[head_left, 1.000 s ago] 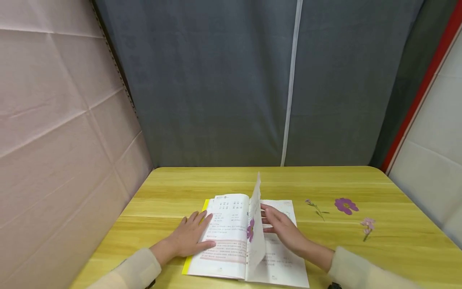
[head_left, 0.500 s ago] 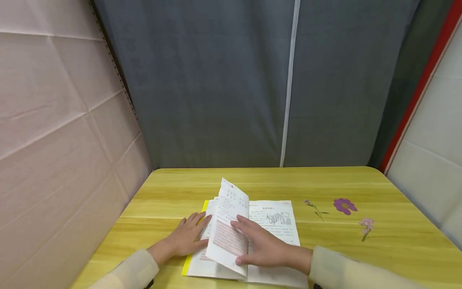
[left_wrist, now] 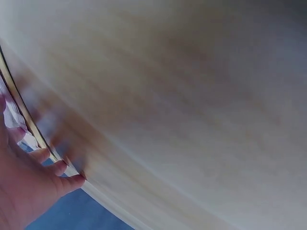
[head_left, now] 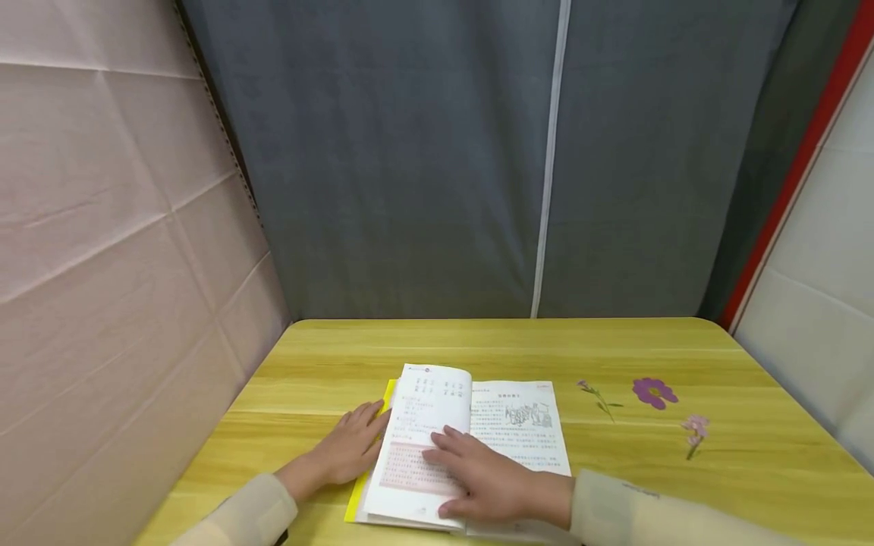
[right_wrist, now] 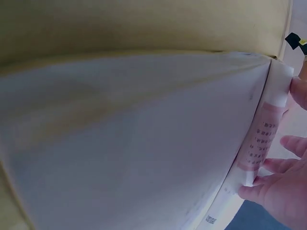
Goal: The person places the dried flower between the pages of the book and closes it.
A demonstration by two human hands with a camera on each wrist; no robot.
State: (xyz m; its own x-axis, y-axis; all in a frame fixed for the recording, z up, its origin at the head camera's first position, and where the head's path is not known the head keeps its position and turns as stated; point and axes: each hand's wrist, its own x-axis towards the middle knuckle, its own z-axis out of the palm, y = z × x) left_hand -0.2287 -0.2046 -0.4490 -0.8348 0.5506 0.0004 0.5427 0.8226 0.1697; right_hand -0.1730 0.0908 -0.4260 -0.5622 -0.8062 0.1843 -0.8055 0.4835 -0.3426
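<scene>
An open book (head_left: 515, 425) with a yellow cover edge lies on the wooden table, its printed pages facing up. My right hand (head_left: 485, 474) rests spread over the inner part of the left page (head_left: 416, 417), near the spine; in the right wrist view its fingers (right_wrist: 278, 165) touch that page by a pink text block. At the book's left edge, my left hand (head_left: 348, 447) lies with straight fingers, their tips beside or under the page's edge. The left wrist view shows this hand (left_wrist: 29, 187) at the left, the tabletop filling the rest.
To the right of the book lie three pressed flowers: a small sprig (head_left: 599, 398), a large purple flower (head_left: 654, 392) and a pale pink one (head_left: 696, 434). A grey curtain (head_left: 410, 167) hangs behind the table (head_left: 307, 356); pale cloth walls (head_left: 109, 265) stand at the sides.
My right hand has moved left, turning a leaf from upright over to the left side and flattening it. The purple flower seen by that leaf is now covered. My left hand stays at the left edge.
</scene>
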